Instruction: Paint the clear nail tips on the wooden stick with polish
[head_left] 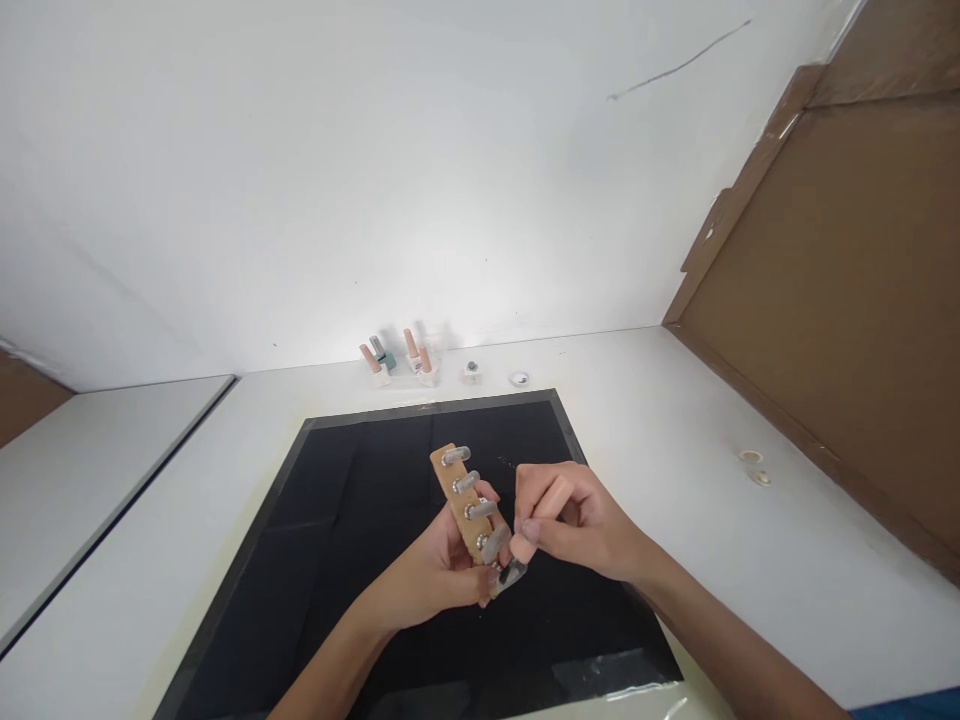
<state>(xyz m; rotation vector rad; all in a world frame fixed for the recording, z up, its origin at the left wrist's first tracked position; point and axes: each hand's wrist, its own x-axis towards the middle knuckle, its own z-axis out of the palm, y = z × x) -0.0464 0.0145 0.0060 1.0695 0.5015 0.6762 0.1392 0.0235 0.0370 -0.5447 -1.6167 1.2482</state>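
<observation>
My left hand (444, 570) is closed around a tan cork-like strip (459, 490), tilted over the black mat. Several clear false nails (481, 510) stick out to the right from small silvery holders along the strip. My right hand (574, 520) pinches a peach-coloured nail polish brush cap (551, 505), slanting down to the left. Its lower end is at the nail nearest me, by my left thumb. Dark marks show on that nail, and whether the bristles touch it I cannot tell.
The black mat (360, 520) lies taped on the white table (660, 420). At the back stand several nail polish bottles (426, 370), a small clear bottle (472, 373) and a little white dish (519, 379). Two small rings (759, 478) lie right. Brown cardboard (840, 300) rises on the right.
</observation>
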